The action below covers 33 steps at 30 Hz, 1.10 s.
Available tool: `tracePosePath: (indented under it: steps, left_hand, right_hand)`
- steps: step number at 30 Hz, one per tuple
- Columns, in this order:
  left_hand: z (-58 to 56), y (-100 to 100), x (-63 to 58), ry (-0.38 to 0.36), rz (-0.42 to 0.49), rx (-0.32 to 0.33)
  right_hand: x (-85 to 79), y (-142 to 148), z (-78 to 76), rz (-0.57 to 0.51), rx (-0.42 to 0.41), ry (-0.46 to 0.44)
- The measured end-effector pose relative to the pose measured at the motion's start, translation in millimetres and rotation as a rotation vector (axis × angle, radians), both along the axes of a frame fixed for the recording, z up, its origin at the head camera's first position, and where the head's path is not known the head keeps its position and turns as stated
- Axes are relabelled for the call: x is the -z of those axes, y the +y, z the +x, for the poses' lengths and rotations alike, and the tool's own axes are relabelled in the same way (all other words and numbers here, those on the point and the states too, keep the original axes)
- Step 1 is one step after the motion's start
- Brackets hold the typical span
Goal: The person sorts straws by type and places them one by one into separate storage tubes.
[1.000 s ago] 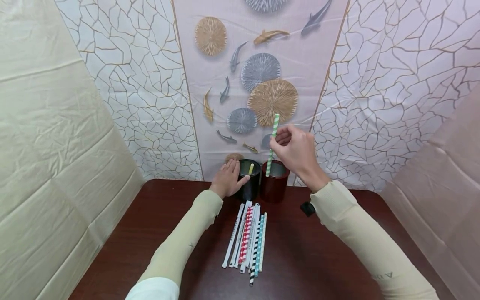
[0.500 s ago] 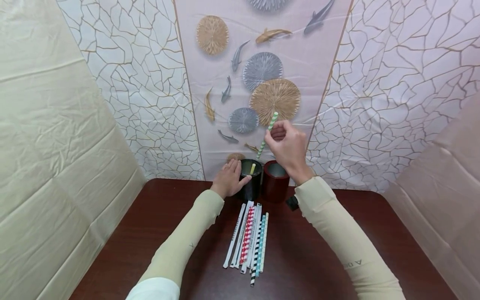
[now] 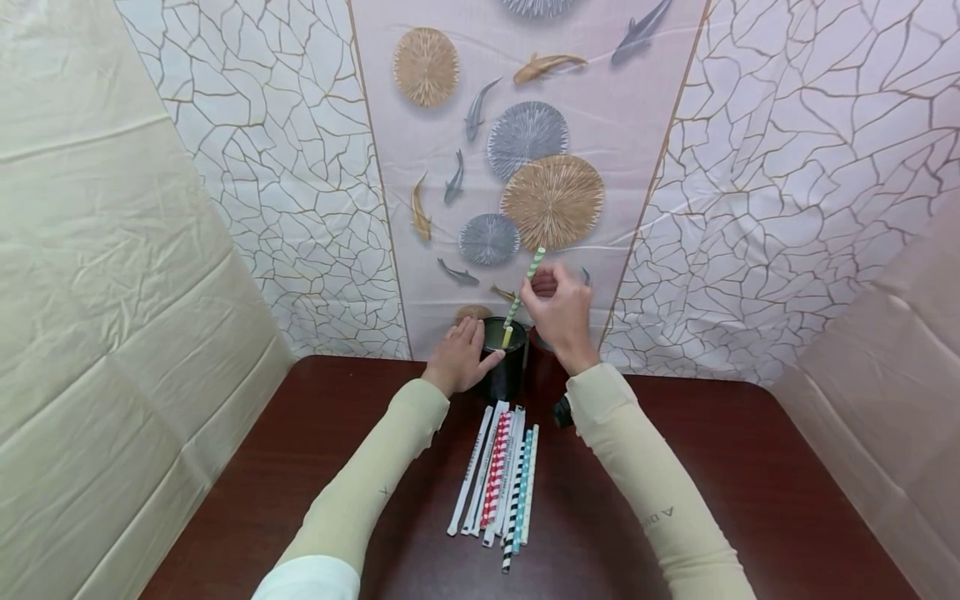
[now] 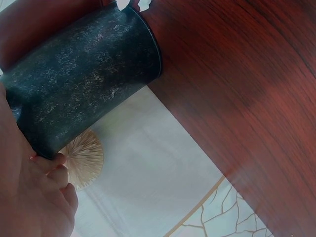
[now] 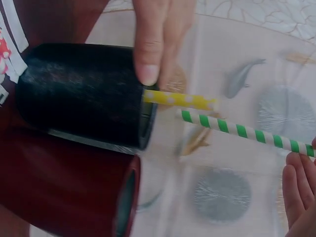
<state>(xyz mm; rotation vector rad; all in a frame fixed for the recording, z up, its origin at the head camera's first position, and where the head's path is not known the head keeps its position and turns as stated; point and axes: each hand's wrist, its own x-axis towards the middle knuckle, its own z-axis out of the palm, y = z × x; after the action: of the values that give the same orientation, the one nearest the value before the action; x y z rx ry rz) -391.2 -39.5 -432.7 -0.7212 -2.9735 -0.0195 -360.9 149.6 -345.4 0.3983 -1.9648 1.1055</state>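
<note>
The right hand [image 3: 561, 308] pinches the green-and-white striped straw [image 5: 242, 131] between thumb and fingers. The thumb and fingertips are closed together on the straw; the remaining fingers are bent. The straw is tilted, with its lower end just outside the mouth of the black cup [image 5: 81, 94] and just beside the upper end of the yellow dotted straw [image 5: 182, 100]. Whether the two straws touch cannot be determined.

The left hand [image 3: 456, 357] holds the black cup at its rim. The thumb and fingers are spread part-way open, the thumb on the near side and the fingers on the left and far side.

The black cup stands upright on the table [image 3: 637, 500]; the yellow dotted straw stands inside it, projecting above the rim. The red cup [image 5: 64, 182] stands immediately beside the black cup, on its right, partly covered by the right hand in the head view. A row of straws [image 3: 497, 475] lies on the table in front of the cups: white-wrapped, red-and-white, black-and-white striped, blue and pale.
</note>
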Motion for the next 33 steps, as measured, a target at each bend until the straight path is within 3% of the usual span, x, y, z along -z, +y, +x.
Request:
tracePosePath:
  steps: [6, 12, 19, 27, 33]
  left_hand:
    - [0.5, 0.6, -0.1, -0.003, -0.004, 0.001]
    - [2.1, 0.2, -3.0, -0.003, 0.005, 0.007]
    - [2.5, -1.6, -3.9, -0.021, -0.032, 0.009]
    - [2.1, -1.9, -4.5, -0.024, -0.024, 0.021]
    - [2.0, -1.6, -3.4, -0.017, -0.017, 0.019]
  right_hand:
    - [14.1, -1.8, -5.9, 0.061, -0.001, -0.062]
    - [15.9, 5.4, -1.8, 0.050, -0.009, -0.076]
    - [14.9, 24.1, 13.6, 0.088, -0.023, -0.158]
    - [12.2, 42.3, 37.2, 0.183, -0.014, -0.182]
    - [13.8, 47.7, 57.8, 0.264, -0.001, -0.283]
